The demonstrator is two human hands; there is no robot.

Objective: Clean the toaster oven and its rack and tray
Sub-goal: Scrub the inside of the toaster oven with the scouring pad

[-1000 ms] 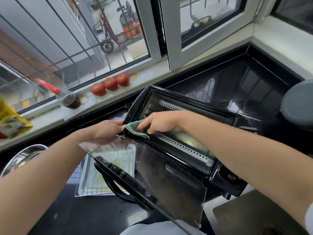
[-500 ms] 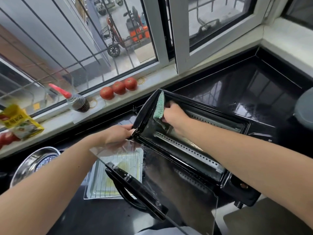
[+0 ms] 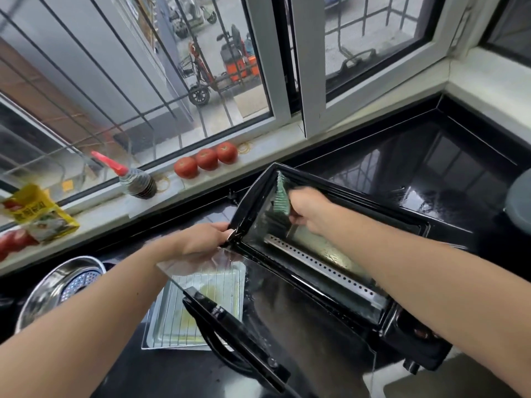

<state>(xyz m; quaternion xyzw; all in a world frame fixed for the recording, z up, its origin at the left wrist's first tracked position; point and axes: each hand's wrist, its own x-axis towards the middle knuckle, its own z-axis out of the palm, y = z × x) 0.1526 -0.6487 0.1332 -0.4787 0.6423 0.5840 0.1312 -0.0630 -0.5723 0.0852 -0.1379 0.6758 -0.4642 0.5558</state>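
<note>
My right hand [image 3: 309, 209], gripping the green cloth [image 3: 281, 196], has moved from the front lip deep onto the toaster oven [image 3: 330, 254] side wall. Left hand [image 3: 205, 238] still pinches its corner (steadying). Rack and tray [image 3: 198, 311] wait beside, unwashed.

Both bare forearms reach forward from the lower corners, the left from lower left, the right from lower right. The left hand [image 3: 205, 238] lies palm down, its fingers curled round the oven's [image 3: 408, 344] near left corner. The right hand [image 3: 309, 211] is further forward and inside the oven, its fingers curled and gripping a green cloth [image 3: 281, 196] against the left wall.
</note>
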